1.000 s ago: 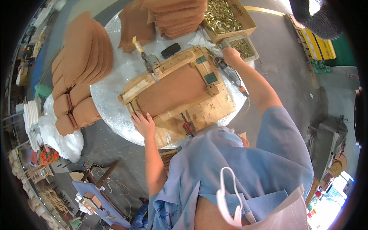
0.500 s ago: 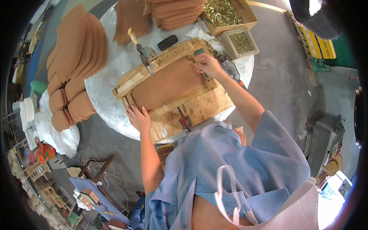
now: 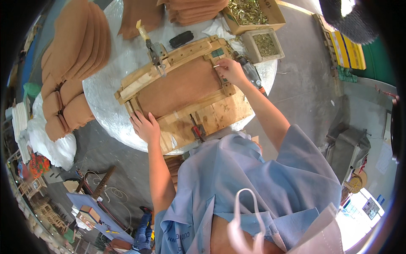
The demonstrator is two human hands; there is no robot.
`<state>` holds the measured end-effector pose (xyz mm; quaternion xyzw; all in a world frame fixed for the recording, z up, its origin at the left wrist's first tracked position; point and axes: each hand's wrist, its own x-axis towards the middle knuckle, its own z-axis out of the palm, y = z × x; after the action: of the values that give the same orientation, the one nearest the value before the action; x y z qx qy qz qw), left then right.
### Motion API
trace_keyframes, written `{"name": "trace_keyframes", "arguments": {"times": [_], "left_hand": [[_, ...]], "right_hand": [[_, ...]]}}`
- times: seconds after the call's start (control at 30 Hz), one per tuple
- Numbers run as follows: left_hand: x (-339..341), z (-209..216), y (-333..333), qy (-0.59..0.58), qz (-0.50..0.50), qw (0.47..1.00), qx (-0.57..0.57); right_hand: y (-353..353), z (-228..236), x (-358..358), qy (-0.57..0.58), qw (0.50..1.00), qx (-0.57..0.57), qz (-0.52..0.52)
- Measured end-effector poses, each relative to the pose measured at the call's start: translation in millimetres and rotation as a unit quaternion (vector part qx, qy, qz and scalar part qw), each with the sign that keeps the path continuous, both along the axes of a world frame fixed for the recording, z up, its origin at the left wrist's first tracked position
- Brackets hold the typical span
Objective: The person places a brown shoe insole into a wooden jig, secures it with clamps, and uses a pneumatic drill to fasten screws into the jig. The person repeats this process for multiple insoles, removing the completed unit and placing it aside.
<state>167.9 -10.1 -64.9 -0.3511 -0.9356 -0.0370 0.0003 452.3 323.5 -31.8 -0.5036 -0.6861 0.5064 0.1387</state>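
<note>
A brown panel (image 3: 179,89) lies inside a wooden frame (image 3: 171,62) on a board (image 3: 224,112). My left hand (image 3: 146,127) rests open at the frame's lower left corner, fingers spread over the wood and the panel's edge. Over the frame's right side, my right hand (image 3: 230,71) pinches a small, pale, pin-like piece (image 3: 216,66) between thumb and fingertips. Its exact kind is too small to make out. A toggle clamp (image 3: 156,55) with a yellowish handle stands on the far rail. Another clamp with a red grip (image 3: 197,131) sits at the near edge.
A cardboard box (image 3: 277,17) of brass-coloured metal pieces and a tray (image 3: 277,51) of smaller ones stand at the far right. A power tool (image 3: 250,72) lies beside the frame. Brown panels (image 3: 82,38) are stacked at left. A black object (image 3: 182,39) lies behind the frame.
The whole scene has shifted slightly left and down-frame edges tilt a little as the view moves. A pale piece now shows in my right fingertips. My left hand stays at the frame's corner.
</note>
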Motion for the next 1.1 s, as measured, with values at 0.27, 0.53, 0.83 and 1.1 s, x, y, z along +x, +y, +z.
{"name": "trace_keyframes", "arguments": {"times": [0.27,0.53,0.83,1.1], "left_hand": [[3.4,-2.2,4.2,0.041,0.005,0.999,0.033],[3.6,-1.5,5.9,0.053,0.018,0.998,0.037],[4.1,-2.5,6.7,0.054,0.021,0.997,0.043],[4.9,-0.5,7.8,0.055,0.026,0.998,0.015]], "right_hand": [[9.5,5.1,-16.1,-0.263,0.941,0.188,0.099],[3.5,-4.3,-43.1,-0.294,0.921,0.248,0.063],[-18.2,8.3,-20.9,-0.235,0.948,0.214,0.032],[-15.0,-5.9,-24.6,-0.270,0.934,0.231,0.028]]}}
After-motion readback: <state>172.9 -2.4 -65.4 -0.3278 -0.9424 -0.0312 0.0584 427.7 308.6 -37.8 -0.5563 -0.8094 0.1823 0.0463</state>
